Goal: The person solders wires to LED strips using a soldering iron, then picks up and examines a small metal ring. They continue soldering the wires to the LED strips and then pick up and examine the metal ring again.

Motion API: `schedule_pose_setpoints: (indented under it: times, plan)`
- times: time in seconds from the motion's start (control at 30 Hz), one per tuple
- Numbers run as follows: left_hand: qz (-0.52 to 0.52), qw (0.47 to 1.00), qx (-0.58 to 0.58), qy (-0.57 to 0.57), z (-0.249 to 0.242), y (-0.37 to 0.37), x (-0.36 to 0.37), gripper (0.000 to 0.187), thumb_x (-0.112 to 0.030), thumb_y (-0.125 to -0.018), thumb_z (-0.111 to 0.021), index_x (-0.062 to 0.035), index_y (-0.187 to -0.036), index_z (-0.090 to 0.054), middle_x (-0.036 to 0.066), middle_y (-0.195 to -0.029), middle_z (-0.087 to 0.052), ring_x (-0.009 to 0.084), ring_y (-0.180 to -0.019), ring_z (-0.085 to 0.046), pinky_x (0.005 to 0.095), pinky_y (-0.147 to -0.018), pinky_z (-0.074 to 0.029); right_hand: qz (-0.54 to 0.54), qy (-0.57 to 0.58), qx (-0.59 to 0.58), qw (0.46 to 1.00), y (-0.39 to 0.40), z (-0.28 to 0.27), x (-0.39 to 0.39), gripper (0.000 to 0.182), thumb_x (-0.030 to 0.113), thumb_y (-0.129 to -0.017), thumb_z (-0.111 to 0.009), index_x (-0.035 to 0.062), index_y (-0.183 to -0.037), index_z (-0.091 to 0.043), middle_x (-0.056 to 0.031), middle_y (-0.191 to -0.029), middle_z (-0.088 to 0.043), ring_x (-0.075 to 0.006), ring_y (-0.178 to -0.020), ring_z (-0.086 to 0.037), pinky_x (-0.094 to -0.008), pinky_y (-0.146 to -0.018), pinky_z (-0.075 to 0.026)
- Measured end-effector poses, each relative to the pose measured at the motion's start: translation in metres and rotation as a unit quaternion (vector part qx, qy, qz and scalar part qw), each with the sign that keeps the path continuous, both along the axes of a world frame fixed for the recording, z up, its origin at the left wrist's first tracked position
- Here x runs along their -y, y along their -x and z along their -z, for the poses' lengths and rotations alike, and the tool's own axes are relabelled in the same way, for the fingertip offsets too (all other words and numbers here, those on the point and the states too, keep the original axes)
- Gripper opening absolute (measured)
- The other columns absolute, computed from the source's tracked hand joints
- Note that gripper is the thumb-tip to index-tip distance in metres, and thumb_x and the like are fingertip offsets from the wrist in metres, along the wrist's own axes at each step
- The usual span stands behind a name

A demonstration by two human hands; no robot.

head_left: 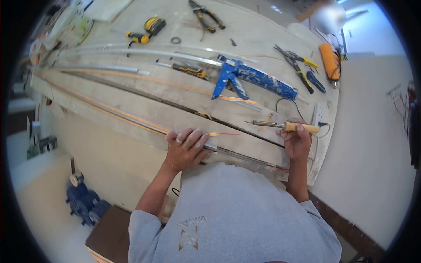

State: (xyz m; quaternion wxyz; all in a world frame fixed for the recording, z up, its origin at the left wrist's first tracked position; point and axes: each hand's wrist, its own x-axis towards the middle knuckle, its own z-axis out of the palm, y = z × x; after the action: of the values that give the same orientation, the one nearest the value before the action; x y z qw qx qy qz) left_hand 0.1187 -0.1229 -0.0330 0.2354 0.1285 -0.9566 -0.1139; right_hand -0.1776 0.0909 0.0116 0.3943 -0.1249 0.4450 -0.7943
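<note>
My right hand (297, 141) is closed around the wooden handle of a soldering iron (302, 127), its metal tip pointing left above the workbench. Near the bench's front edge, my left hand (187, 147) lies over a long thin metal profile (228, 153) and an orange-yellow LED strip (127, 119), fingers bent over them. A short strip end with a thin red wire (229, 133) sticks out to the right of those fingers. Whether the left fingers pinch the strip or only press it down is hidden.
Behind the hands lie a blue caulking gun (258, 79), a yellow-black screwdriver (188, 70), pliers (206, 16), a tape measure (154, 26) and an orange tool (329, 61). A power strip (317, 115) sits at the bench's right edge. A dark slot (175, 105) runs along the bench (144, 97).
</note>
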Motion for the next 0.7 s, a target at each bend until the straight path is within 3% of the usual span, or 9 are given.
schedule_pose_setpoints:
  times: [0.13, 0.33, 0.43, 0.7]
  plan:
    - [0.023, 0.997, 0.035, -0.06, -0.014, -0.001, -0.001, 0.055, -0.044, -0.074, -0.072, -0.0167, -0.121, -0.062, 0.003, -0.119, -0.056, 0.0237, -0.111, -0.05, 0.0477, -0.095, -0.023, 0.083, 0.055, 0.074, 0.992, -0.017, 0.001, -0.042, 0.023, 0.019, -0.093, -0.057, 0.0005, -0.106, -0.061, -0.0141, -0.091, -0.068, -0.0252, -0.078, -0.067, -0.0475, -0.079, -0.056]
    - [0.039, 0.995, 0.047, -0.078, -0.028, 0.003, -0.009, 0.055, -0.041, -0.073, -0.075, -0.0146, -0.119, -0.062, 0.005, -0.121, -0.056, 0.0256, -0.113, -0.051, 0.0465, -0.092, -0.025, 0.247, 0.034, 0.115, 0.962, -0.044, 0.01, -0.085, 0.024, 0.024, -0.094, -0.059, 0.0021, -0.102, -0.063, -0.0109, -0.087, -0.068, -0.0224, -0.07, -0.063, -0.0464, -0.078, -0.056]
    - [0.046, 0.994, 0.057, -0.081, -0.028, 0.001, -0.01, 0.052, -0.041, -0.078, -0.071, -0.0133, -0.121, -0.063, 0.006, -0.124, -0.055, 0.0276, -0.116, -0.048, 0.048, -0.096, -0.024, 0.28, 0.019, 0.124, 0.952, -0.05, 0.014, -0.094, 0.022, 0.023, -0.094, -0.06, 0.0015, -0.1, -0.064, -0.011, -0.086, -0.068, -0.0214, -0.07, -0.064, -0.046, -0.078, -0.057]
    - [0.073, 0.993, 0.066, -0.063, -0.025, -0.004, -0.013, 0.052, -0.041, -0.077, -0.074, -0.0148, -0.121, -0.063, 0.009, -0.132, -0.052, 0.0305, -0.126, -0.046, 0.0517, -0.103, -0.022, 0.297, 0.048, 0.106, 0.948, -0.047, 0.013, -0.094, 0.018, 0.019, -0.093, -0.062, 0.0013, -0.099, -0.063, -0.0114, -0.087, -0.068, -0.0203, -0.07, -0.066, -0.0457, -0.074, -0.061]
